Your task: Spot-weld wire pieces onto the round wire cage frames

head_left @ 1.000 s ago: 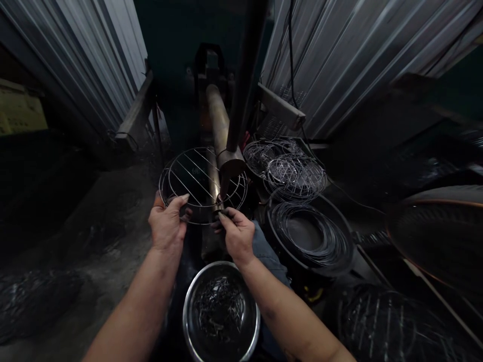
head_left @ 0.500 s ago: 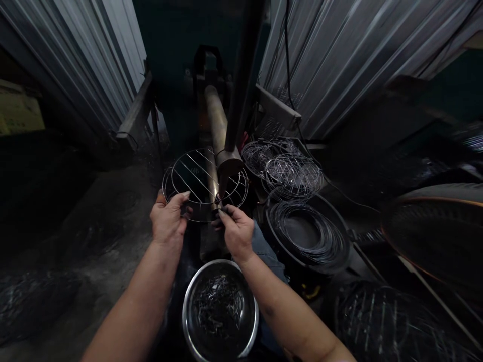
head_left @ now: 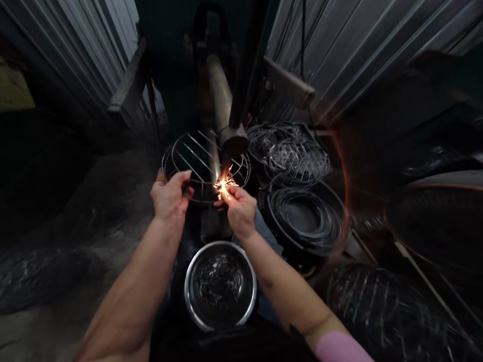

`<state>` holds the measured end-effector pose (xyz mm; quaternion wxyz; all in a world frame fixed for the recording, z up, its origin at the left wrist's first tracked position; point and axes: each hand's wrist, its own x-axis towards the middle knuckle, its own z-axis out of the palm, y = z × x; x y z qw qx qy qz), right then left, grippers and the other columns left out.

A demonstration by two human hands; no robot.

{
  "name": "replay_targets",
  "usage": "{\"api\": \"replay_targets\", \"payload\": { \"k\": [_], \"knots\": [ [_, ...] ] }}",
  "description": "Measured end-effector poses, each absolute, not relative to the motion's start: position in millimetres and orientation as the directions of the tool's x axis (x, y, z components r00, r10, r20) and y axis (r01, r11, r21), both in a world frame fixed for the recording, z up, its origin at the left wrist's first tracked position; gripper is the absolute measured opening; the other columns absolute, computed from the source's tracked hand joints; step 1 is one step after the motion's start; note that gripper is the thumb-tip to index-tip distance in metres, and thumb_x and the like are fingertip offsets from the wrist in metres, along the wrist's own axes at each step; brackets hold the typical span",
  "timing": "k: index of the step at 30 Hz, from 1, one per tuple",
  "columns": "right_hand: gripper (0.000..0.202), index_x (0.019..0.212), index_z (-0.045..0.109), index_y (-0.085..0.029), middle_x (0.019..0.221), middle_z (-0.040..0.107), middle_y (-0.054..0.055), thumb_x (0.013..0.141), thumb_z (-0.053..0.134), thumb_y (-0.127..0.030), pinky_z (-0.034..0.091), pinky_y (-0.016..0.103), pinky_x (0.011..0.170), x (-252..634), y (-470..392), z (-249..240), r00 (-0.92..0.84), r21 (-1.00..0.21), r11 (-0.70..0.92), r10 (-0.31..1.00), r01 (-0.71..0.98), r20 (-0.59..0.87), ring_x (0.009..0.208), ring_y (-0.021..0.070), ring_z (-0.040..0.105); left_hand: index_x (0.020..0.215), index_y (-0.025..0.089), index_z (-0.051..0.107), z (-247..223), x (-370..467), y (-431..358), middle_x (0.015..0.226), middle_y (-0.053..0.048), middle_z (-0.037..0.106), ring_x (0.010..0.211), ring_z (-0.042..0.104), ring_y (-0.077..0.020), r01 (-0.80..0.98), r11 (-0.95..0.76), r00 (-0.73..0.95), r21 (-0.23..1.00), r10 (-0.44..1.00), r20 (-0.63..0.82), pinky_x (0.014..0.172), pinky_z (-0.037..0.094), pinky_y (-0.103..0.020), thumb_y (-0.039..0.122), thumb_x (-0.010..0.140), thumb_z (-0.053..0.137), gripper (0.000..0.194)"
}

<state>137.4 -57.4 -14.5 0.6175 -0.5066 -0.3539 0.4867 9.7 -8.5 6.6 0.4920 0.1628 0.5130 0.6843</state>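
My left hand (head_left: 170,198) grips the near left edge of a round wire rack (head_left: 203,182), its thumb on top and its fingers underneath. The rack has parallel bars across a ring and lies level between the welder's two arms. Close to the electrode tip, my right hand (head_left: 241,210) is closed in a pinch at the rack's front rim; what it pinches is hidden by glare and fingers. Bright sparks (head_left: 224,187) burst at the fingertips. Above them is the thick brass-coloured upper arm (head_left: 221,93) of a spot welder.
Below my hands sits a metal bowl (head_left: 221,244) with small wire pieces. To the right, a wire coil (head_left: 281,213) lies in a dark round tray, with a pile of round wire racks (head_left: 296,161) behind it. Corrugated metal sheets (head_left: 339,55) stand at the back right.
Sparks have appeared at the electrode beside my right fingertips. The welder's upper arm and hands appear higher in view, partly because the camera has tilted. Both hands keep their grips.
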Motion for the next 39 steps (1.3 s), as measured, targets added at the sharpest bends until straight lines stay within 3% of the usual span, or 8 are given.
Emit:
{"api": "replay_targets", "payload": {
  "k": [6,10,14,17,24,28,34,39],
  "knots": [
    [0.017,0.085,0.065,-0.019,0.071,0.064,-0.002,0.078,0.064,-0.035,0.051,0.023,0.052,146,-62,-20,0.279,-0.991,0.053,0.96,-0.126,0.016,0.057,0.0119,0.062,0.09,0.02,0.052,3,7,-7,0.07,0.002,0.056,0.061,0.055,-0.0131,-0.479,0.028,-0.418,0.878,0.872,-0.255,0.051,0.04,-0.023,0.017,0.052,0.074,0.044],
    [0.02,0.097,0.069,-0.021,0.093,0.068,0.004,0.087,0.055,-0.032,0.052,0.029,0.078,153,-101,-30,0.218,-0.934,0.132,0.952,0.333,0.212,0.083,0.0164,0.065,0.096,0.02,0.053,5,-2,2,0.073,0.002,0.055,0.062,0.054,-0.0131,-0.458,0.078,-0.42,0.885,0.859,-0.293,0.054,0.04,-0.024,0.018,0.053,0.075,0.048],
    [0.022,0.093,0.074,-0.016,0.094,0.07,0.012,0.081,0.056,-0.016,0.051,0.033,0.081,140,-145,-62,-0.26,-0.475,0.107,0.927,0.873,-0.269,0.092,0.0239,0.065,0.086,0.018,0.051,3,-9,11,0.071,0.0,0.054,0.062,0.054,-0.0138,-0.456,0.089,-0.377,0.885,0.882,-0.283,0.053,0.04,-0.024,0.016,0.051,0.076,0.043],
    [0.027,0.098,0.073,-0.009,0.108,0.067,0.021,0.074,0.061,-0.015,0.051,0.036,0.08,121,-165,-88,-0.287,-0.234,0.188,0.803,0.954,-0.522,0.101,0.0313,0.063,0.08,0.019,0.048,3,-10,11,0.07,0.0,0.053,0.063,0.054,-0.0145,-0.477,0.086,-0.368,0.875,0.884,-0.288,0.053,0.04,-0.024,0.013,0.05,0.074,0.04],
    [0.029,0.098,0.076,-0.013,0.106,0.072,0.016,0.074,0.06,-0.009,0.05,0.03,0.08,129,-166,-91,-0.359,-0.319,0.207,0.75,0.925,-0.555,0.1,0.0265,0.067,0.081,0.021,0.044,4,-6,-3,0.067,0.003,0.053,0.062,0.053,-0.0136,-0.525,0.022,-0.425,0.851,0.859,-0.285,0.052,0.04,-0.024,0.012,0.05,0.073,0.044],
    [0.027,0.094,0.077,-0.022,0.094,0.077,0.005,0.073,0.064,-0.011,0.05,0.024,0.081,154,-157,-76,-0.429,-0.529,0.112,0.734,0.841,-0.527,0.093,0.0196,0.069,0.081,0.022,0.042,-4,-2,-12,0.067,0.005,0.053,0.06,0.053,-0.012,-0.56,-0.015,-0.45,0.828,0.845,-0.289,0.052,0.04,-0.023,0.014,0.048,0.075,0.046],
    [0.013,0.077,0.076,-0.019,0.066,0.071,-0.001,0.07,0.065,-0.019,0.049,0.025,0.054,173,-127,-34,-0.294,-0.935,-0.179,0.916,0.308,-0.272,0.054,0.0142,0.062,0.081,0.021,0.046,-5,10,-28,0.067,0.006,0.053,0.058,0.051,-0.0105,-0.592,-0.033,-0.437,0.805,0.852,-0.287,0.053,0.042,-0.024,0.017,0.046,0.079,0.048],
    [0.015,0.08,0.071,-0.017,0.06,0.063,-0.003,0.069,0.069,-0.028,0.044,0.021,0.046,169,-92,5,0.006,-0.999,-0.036,0.999,-0.006,-0.036,0.048,0.0112,0.056,0.077,0.019,0.049,-1,18,-33,0.07,0.005,0.053,0.059,0.051,-0.0094,-0.581,-0.05,-0.455,0.812,0.847,-0.273,0.056,0.045,-0.025,0.02,0.046,0.081,0.044]
  ]
}}
